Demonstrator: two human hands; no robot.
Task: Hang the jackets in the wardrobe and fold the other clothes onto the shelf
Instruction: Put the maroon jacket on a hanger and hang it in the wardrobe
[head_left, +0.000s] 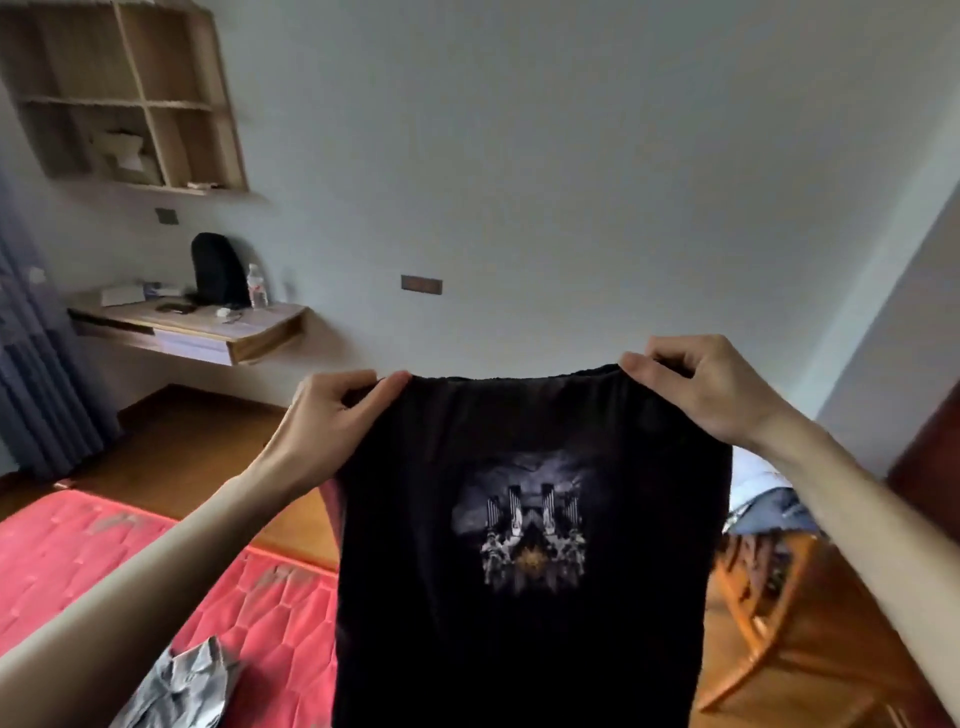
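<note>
A black T-shirt (524, 623) with a grey and white print on it hangs in front of me, held up by its top edge. My left hand (332, 415) pinches the top left corner between thumb and fingers. My right hand (706, 389) pinches the top right corner the same way. The shirt hangs straight down over the edge of a red quilted mattress (104, 540) and hides what lies behind it. A grey crumpled garment (176, 691) lies on the mattress at the lower left.
A wooden chair (753, 613) with clothes on it stands at the right, behind the shirt. A wall-mounted desk (208, 332) with a black bag and a bottle is at the left, under an open wooden wall shelf (130, 98). A blue curtain hangs at the far left.
</note>
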